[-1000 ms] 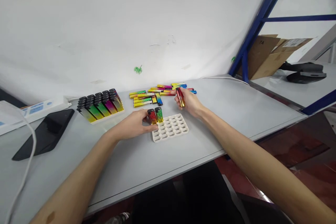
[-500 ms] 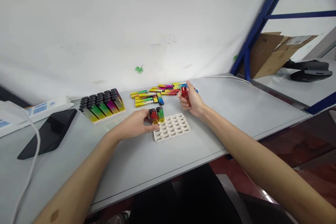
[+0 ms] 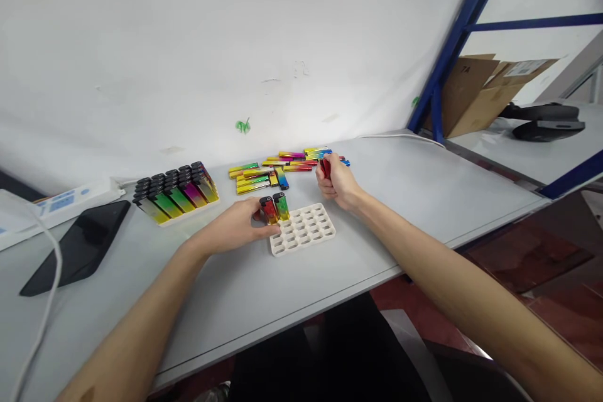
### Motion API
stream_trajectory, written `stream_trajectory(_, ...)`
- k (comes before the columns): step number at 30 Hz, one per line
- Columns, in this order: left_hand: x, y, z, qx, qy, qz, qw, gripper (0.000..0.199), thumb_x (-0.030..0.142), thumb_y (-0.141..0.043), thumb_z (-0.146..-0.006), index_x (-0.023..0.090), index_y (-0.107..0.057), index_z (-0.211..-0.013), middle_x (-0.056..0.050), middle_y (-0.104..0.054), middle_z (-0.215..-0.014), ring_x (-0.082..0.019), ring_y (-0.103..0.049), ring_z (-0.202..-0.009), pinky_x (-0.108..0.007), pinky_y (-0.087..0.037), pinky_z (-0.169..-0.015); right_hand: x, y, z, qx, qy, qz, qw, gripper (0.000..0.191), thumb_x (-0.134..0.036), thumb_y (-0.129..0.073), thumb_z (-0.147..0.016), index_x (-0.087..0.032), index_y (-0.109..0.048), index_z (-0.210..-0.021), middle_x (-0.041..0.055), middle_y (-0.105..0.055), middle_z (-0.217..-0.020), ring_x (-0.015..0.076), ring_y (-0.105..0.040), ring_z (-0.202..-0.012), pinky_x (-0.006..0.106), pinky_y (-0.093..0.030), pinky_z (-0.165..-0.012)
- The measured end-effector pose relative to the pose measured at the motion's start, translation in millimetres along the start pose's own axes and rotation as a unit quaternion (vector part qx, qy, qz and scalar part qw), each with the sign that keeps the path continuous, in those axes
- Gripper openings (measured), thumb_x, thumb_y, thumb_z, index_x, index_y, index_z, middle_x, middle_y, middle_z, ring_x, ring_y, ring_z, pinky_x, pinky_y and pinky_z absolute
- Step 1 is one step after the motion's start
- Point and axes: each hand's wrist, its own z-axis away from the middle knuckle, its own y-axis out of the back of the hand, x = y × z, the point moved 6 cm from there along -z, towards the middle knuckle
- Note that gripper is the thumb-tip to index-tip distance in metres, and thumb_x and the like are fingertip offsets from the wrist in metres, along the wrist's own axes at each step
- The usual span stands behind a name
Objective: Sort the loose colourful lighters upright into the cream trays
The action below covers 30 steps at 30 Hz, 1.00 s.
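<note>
A white slotted tray (image 3: 307, 234) lies on the table, with a red lighter (image 3: 269, 210) and a green lighter (image 3: 281, 206) upright at its back left corner. My left hand (image 3: 242, 224) grips that end of the tray, thumb along the edge and fingers bent behind the red lighter, partly hidden. Beyond the tray's right back corner, my right hand (image 3: 340, 183) is closed around another red lighter (image 3: 325, 168), raised above the table. Just behind it lies a loose spread of shiny coloured lighters (image 3: 254, 182).
To the left stands a second holder packed with upright lighters (image 3: 176, 195). A black phone-like device (image 3: 78, 248), a white power strip (image 3: 66, 201) and a white cable (image 3: 49, 301) are farther left. Cardboard boxes (image 3: 485, 97) sit behind a blue metal frame (image 3: 436, 88) at right.
My right hand has turned slightly, so less of the lighter in it shows. My left hand stays at the tray. The whole view has shifted a little.
</note>
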Motion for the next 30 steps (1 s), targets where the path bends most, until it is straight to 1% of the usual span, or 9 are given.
stream_trajectory(4, 0.3, -0.4, 0.1, -0.001, 0.001, 0.009, 1.0, 0.046, 0.066, -0.065, -0.075, 0.021, -0.06, -0.081, -0.004, -0.069, -0.085, -0.022, -0.062, -0.073, -0.032, -0.045, -0.061, -1.9, -1.1, 1.1, 0.004, 0.007, 0.0, 1.0, 0.05, -0.058, -0.041, -0.094, -0.022, -0.037, -0.058, -0.0075, -0.023, -0.043, 0.0065, -0.014, -0.037, 0.022, -0.01, -0.037)
stream_trajectory(10, -1.3, 0.0, -0.5, 0.001, 0.014, -0.015, 1.0, 0.047, 0.068, -0.065, -0.074, 0.022, -0.06, -0.079, -0.004, -0.07, -0.084, -0.023, -0.062, -0.071, -0.032, -0.043, -0.059, 1.4, -4.5, 1.7, -0.029, 0.006, 0.02, 0.999, 0.045, -0.047, -0.035, -0.094, -0.022, -0.036, -0.057, -0.0062, -0.024, -0.044, 0.0069, -0.014, -0.037, 0.022, -0.011, -0.037)
stream_trajectory(14, -2.4, -1.0, -1.0, -0.006, 0.009, -0.02, 1.0, 0.048, 0.069, -0.063, -0.076, 0.022, -0.06, -0.081, -0.004, -0.07, -0.085, -0.022, -0.062, -0.072, -0.032, -0.043, -0.06, 0.8, -5.8, 2.9, -0.026, 0.009, 0.016, 0.999, 0.048, -0.051, -0.034, -0.096, -0.021, -0.04, -0.058, -0.0063, -0.025, -0.045, 0.0073, -0.015, -0.037, 0.022, -0.012, -0.038)
stream_trajectory(16, -2.6, -1.0, -0.7, -0.009, 0.007, -0.024, 1.0, 0.048, 0.069, -0.063, -0.076, 0.021, -0.06, -0.083, -0.005, -0.07, -0.086, -0.023, -0.063, -0.074, -0.032, -0.044, -0.061, -0.6, -9.0, 4.0, -0.041, 0.014, 0.009, 0.999, 0.05, -0.054, -0.03, -0.097, -0.02, -0.048, -0.064, -0.0056, -0.031, -0.049, 0.0079, -0.022, -0.039, 0.022, -0.017, -0.039)
stream_trajectory(18, -1.8, -1.0, -0.2, -0.009, 0.002, -0.017, 1.0, 0.048, 0.068, -0.063, -0.078, 0.021, -0.06, -0.086, -0.005, -0.07, -0.089, -0.023, -0.064, -0.076, -0.032, -0.045, -0.062, -3.1, -14.0, 6.2, -0.072, 0.03, 0.002, 0.997, 0.048, -0.051, -0.029, -0.098, -0.019, -0.057, -0.075, -0.0035, -0.041, -0.057, 0.009, -0.035, -0.043, 0.023, -0.028, -0.042)
stream_trajectory(21, 3.1, -3.1, 0.2, -0.014, -0.018, 0.033, 0.999, 0.046, 0.064, -0.062, -0.082, 0.021, -0.063, -0.095, -0.004, -0.072, -0.097, -0.024, -0.066, -0.085, -0.033, -0.049, -0.071, -8.3, -21.3, 12.6, -0.12, 0.063, 0.026, 0.99, 0.034, -0.044, -0.044, -0.097, -0.018, -0.061, -0.083, 0.0007, -0.058, -0.074, 0.012, -0.055, -0.062, 0.026, -0.046, -0.06)
stream_trajectory(25, 10.1, -6.1, -1.9, 0.002, -0.039, 0.08, 0.996, 0.042, 0.059, -0.06, -0.085, 0.021, -0.063, -0.101, -0.004, -0.073, -0.101, -0.023, -0.067, -0.091, -0.033, -0.05, -0.079, -16.2, -30.7, 24.0, -0.189, 0.129, 0.131, 0.964, 0.022, -0.038, -0.067, -0.089, -0.018, -0.065, -0.082, 0.0033, -0.068, -0.086, 0.0139, -0.061, -0.078, 0.031, -0.05, -0.08)
stream_trajectory(27, 10.0, -6.0, -3.8, 0.029, -0.035, 0.063, 0.997, 0.041, 0.059, -0.06, -0.086, 0.02, -0.064, -0.098, -0.004, -0.073, -0.097, -0.024, -0.067, -0.087, -0.034, -0.05, -0.077, -15.1, -32.8, 25.8, -0.212, 0.133, 0.152, 0.956, 0.019, -0.036, -0.071, -0.086, -0.018, -0.066, -0.084, 0.0025, -0.069, -0.087, 0.0133, -0.061, -0.079, 0.031, -0.05, -0.081)
stream_trajectory(30, 7.9, -6.1, -5.9, 0.06, -0.037, 0.038, 0.997, 0.041, 0.059, -0.059, -0.086, 0.02, -0.065, -0.096, -0.005, -0.073, -0.097, -0.024, -0.066, -0.085, -0.035, -0.049, -0.075, -10.3, -35.0, 24.5, -0.237, 0.137, 0.162, 0.948, 0.02, -0.036, -0.073, -0.084, -0.018, -0.066, -0.085, 0.0016, -0.069, -0.086, 0.013, -0.061, -0.077, 0.03, -0.051, -0.076)
